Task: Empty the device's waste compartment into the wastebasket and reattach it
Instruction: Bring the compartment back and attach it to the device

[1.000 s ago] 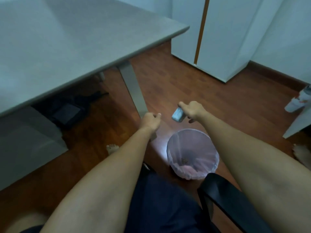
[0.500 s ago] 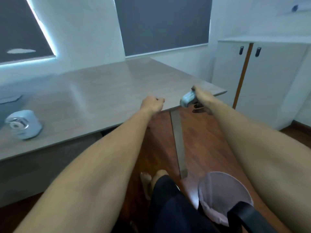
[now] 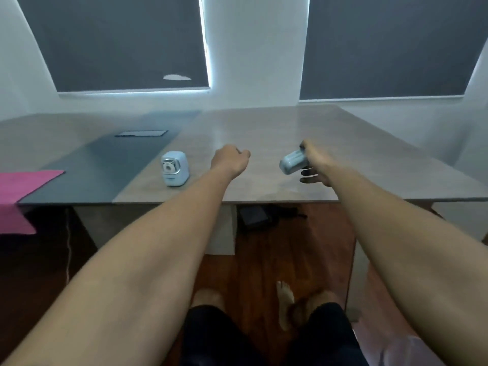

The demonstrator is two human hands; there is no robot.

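A small pale blue device [image 3: 174, 169], an electric pencil sharpener, stands upright on the grey table [image 3: 264, 133], left of centre near the front edge. My right hand [image 3: 315, 165] holds the pale blue waste compartment [image 3: 293, 162] above the table, to the right of the device. My left hand [image 3: 231, 161] is curled into a loose fist with nothing in it, between the device and the compartment. A sliver of the wastebasket [image 3: 406, 350] with its pinkish liner shows at the bottom right edge.
A dark desk mat [image 3: 105, 165] covers the table's left part, with a dark flat rectangle [image 3: 141, 133] on it. A pink sheet [image 3: 21, 186] hangs over the left edge. A black object [image 3: 256, 216] lies under the table. Bare feet rest on the wooden floor.
The view swung up from the wastebasket on the floor to the tabletop. Both hands rose over the table, my right hand still carrying the waste compartment, and the device came into view.
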